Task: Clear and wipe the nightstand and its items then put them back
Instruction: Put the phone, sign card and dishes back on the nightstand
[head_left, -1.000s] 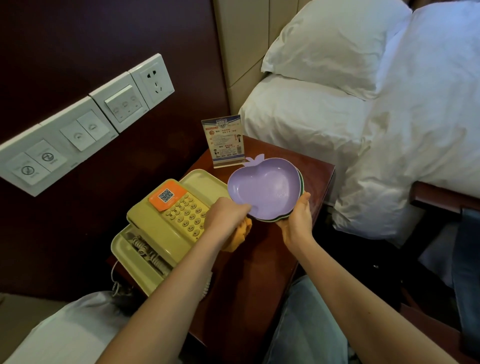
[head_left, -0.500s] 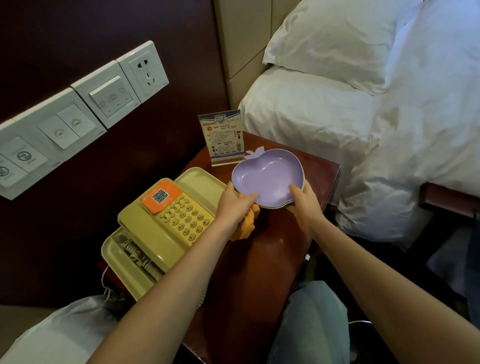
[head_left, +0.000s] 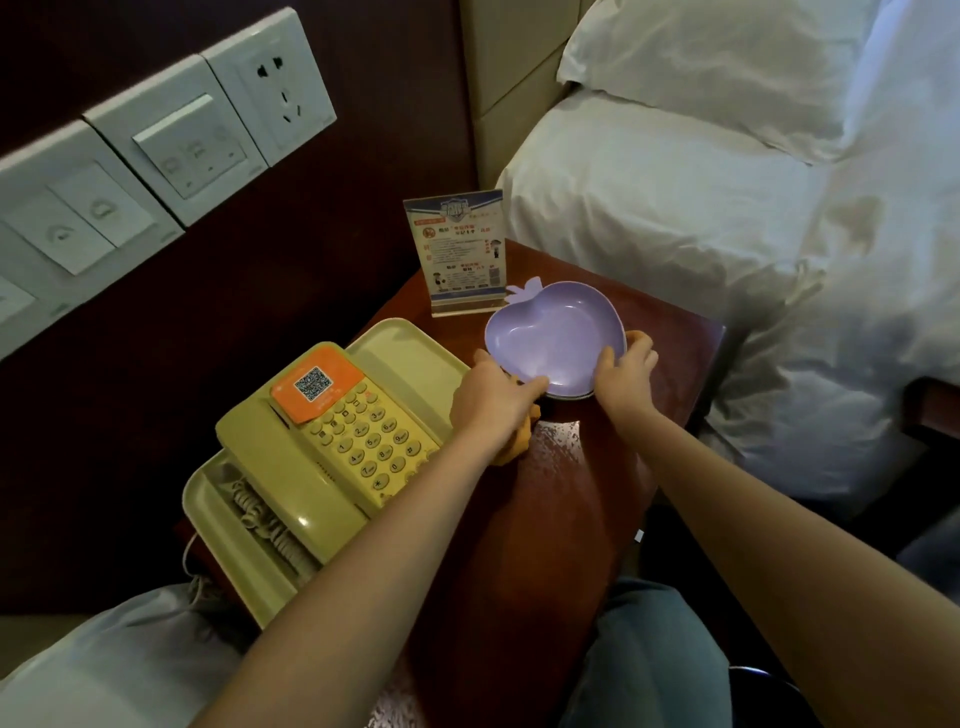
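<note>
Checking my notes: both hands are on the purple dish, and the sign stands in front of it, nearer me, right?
Not quite. Both hands are on the purple dish, but the head view shows the sign behind it, toward the wall.

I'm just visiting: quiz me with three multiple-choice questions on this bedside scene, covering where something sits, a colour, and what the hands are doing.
1. Where does the printed card in its clear stand sit?
A. Behind the purple apple-shaped dish
B. On the telephone
C. On the bed

2. What colour is the sticker on the yellowish push-button telephone?
A. Green
B. Orange
C. Blue

3. How is the dish handled?
A. Untouched
B. One hand only
C. Both hands on its rim

Answers: A, it stands at the nightstand's back edge; B, orange surrounds the code; C, left hand and right hand flank it.
</note>
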